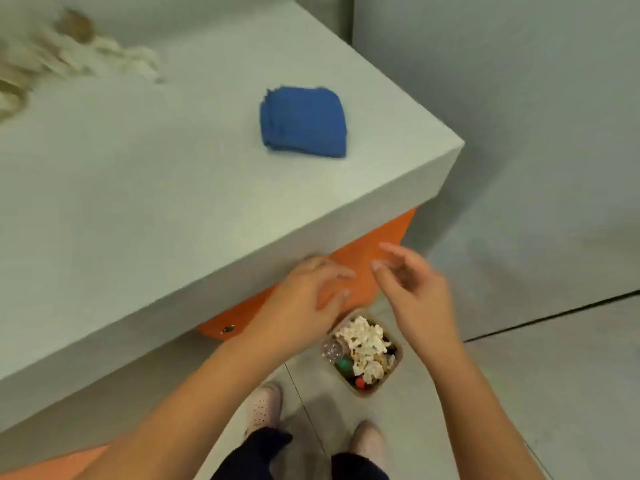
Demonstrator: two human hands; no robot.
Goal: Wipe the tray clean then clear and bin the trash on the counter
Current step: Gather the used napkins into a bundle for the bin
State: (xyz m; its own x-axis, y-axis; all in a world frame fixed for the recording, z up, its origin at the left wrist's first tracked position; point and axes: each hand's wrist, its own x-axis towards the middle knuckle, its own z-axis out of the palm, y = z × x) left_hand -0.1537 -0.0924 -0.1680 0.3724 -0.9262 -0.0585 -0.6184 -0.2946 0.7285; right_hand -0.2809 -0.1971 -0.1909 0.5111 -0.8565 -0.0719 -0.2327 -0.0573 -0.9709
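One folded blue cloth [303,121] lies on the bench [138,202] near its corner. One blurred heap of pale trash [69,53] sits at the bench's far left, well apart from the cloth. One small bin [364,393] stands on the floor below, with crumpled paper [363,344] inside it. Two hands hover above the bin. The left hand [311,289] has its fingers spread in front of the orange panel [381,233], and I cannot tell whether it touches the panel. The right hand [412,285] has loose, relaxed fingers. Both hands are empty.
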